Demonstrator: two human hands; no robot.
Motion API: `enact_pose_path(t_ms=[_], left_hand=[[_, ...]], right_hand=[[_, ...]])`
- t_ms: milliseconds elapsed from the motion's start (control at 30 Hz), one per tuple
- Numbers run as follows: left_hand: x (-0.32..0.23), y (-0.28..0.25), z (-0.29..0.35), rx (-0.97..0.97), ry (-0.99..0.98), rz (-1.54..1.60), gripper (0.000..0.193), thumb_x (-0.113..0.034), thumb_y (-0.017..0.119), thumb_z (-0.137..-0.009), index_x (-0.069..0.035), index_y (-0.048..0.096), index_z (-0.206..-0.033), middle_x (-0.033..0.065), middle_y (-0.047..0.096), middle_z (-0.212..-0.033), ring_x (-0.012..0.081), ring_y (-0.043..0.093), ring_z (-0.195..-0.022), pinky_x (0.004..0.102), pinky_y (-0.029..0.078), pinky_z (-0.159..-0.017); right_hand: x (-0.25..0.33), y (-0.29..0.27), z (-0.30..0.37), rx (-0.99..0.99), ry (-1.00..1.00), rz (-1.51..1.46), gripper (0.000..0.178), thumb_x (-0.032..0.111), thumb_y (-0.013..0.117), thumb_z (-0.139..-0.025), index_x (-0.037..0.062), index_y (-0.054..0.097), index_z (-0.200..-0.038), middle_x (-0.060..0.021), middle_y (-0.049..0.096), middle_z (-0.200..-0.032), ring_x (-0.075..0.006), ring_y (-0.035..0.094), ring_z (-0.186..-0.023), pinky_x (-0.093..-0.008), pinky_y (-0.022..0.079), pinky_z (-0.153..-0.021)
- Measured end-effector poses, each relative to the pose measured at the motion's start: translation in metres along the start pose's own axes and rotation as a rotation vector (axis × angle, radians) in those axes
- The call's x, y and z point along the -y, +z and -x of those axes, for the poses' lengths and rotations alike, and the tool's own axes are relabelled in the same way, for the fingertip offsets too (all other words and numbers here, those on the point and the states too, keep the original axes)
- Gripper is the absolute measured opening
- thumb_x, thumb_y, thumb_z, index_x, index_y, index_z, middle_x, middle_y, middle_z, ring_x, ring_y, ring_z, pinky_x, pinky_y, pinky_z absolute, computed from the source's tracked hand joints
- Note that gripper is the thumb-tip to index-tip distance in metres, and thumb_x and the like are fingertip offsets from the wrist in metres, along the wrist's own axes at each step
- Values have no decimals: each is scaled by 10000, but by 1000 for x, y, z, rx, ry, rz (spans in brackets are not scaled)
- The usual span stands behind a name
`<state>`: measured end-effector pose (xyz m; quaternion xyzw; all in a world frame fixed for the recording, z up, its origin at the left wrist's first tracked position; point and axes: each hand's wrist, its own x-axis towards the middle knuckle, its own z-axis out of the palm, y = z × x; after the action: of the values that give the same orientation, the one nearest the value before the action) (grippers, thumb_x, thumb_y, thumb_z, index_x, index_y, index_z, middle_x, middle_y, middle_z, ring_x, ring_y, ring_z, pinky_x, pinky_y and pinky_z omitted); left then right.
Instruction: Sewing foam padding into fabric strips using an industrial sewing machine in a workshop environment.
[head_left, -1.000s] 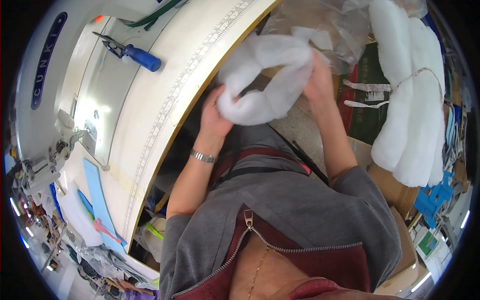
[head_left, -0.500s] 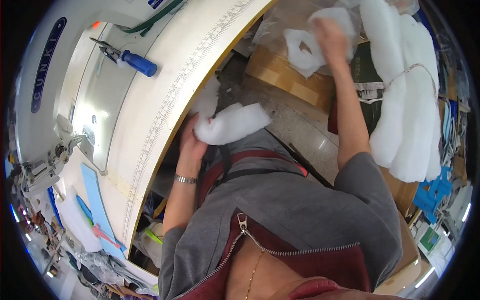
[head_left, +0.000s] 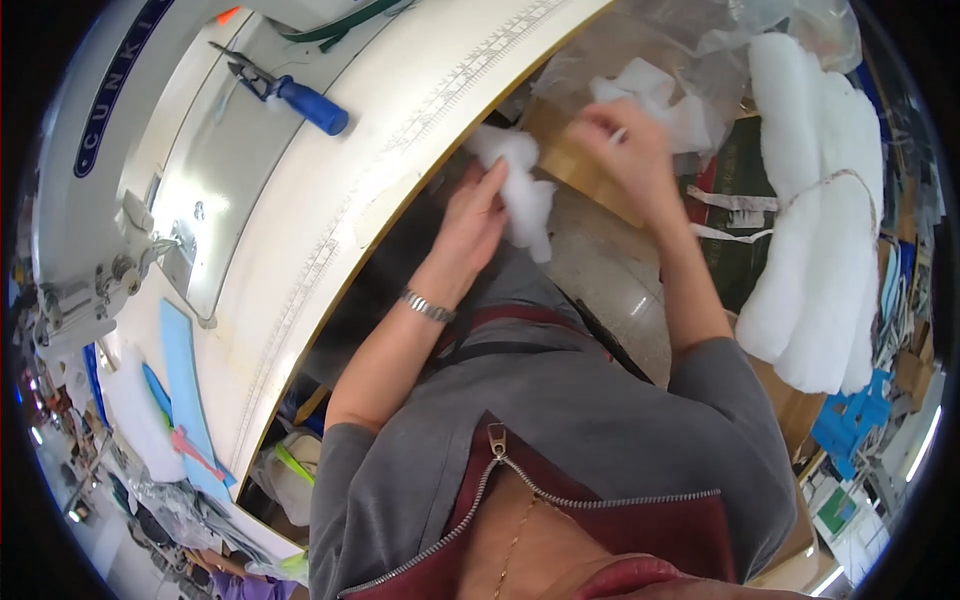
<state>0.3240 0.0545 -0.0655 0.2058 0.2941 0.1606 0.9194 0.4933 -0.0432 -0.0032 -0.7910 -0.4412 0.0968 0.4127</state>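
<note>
My left hand [head_left: 478,215] is closed around a soft white piece of wadding [head_left: 522,195] beside the table's edge, thumb on top. The piece is slightly blurred and hangs down over my lap. To its right, my right hand [head_left: 632,150] is raised with curled fingers. A small white bit shows at its fingertips, too blurred to name. Just beyond that hand, more white wadding [head_left: 655,90] lies on a clear plastic bag [head_left: 600,55], above a brown cardboard box [head_left: 570,150].
At left stands a white sewing machine [head_left: 110,120] on a pale table with a printed ruler [head_left: 400,140]. Blue-handled snips [head_left: 310,105] lie on the machine bed, a light blue strip [head_left: 180,370] nearer. Tied white wadding rolls [head_left: 810,220] stand at right.
My left hand has moved up and away from my body with the wadding. My right hand has left the wadding on the bag and come left, nearer the left hand. The view has shifted slightly.
</note>
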Motion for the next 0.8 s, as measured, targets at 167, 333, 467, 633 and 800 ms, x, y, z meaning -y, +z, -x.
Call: enact_pose_path(t_ms=[167,333,467,633,800], left_hand=[[-1,8,2,69,-104,-79,256,-218,573,-869,-106,502,-1088,21,558,-1029,126,546,-887,293,435,-803],[0,-13,0,30,-40,-72,201,-205,564,-873,-119,518,-1048,11,553,-1031,114,525,-915,301,433,-804],[-7,0,4,-37,11,146,103,-157,535,-884,-104,533,-973,32,561,-1044,153,552,-918,298,439,-788],[-12,-16,6,15,-3,231,256,-139,505,-889,-58,503,-1132,95,504,-1187,221,517,-1044,360,442,-874],[-25,-61,16,-415,-4,189,333,-173,455,-906,-12,471,-1197,111,491,-1224,267,500,-1088,413,398,-951]], right_hand=[[8,42,32,110,71,-115,177,143,663,-742,28,631,-872,-65,601,-764,-132,573,-650,-253,455,-599],[1,48,34,122,322,-595,95,107,596,-828,18,602,-862,7,566,-791,-69,515,-709,-216,426,-635],[-14,51,34,106,394,-888,106,137,555,-866,42,571,-909,15,565,-836,-62,516,-760,-220,425,-689],[-16,30,15,-234,583,-1237,106,157,501,-894,71,536,-946,-4,570,-863,-87,528,-774,-240,432,-669],[-66,-60,-12,-734,344,-962,141,163,545,-863,40,510,-924,-44,559,-849,-135,545,-775,-279,461,-672]])
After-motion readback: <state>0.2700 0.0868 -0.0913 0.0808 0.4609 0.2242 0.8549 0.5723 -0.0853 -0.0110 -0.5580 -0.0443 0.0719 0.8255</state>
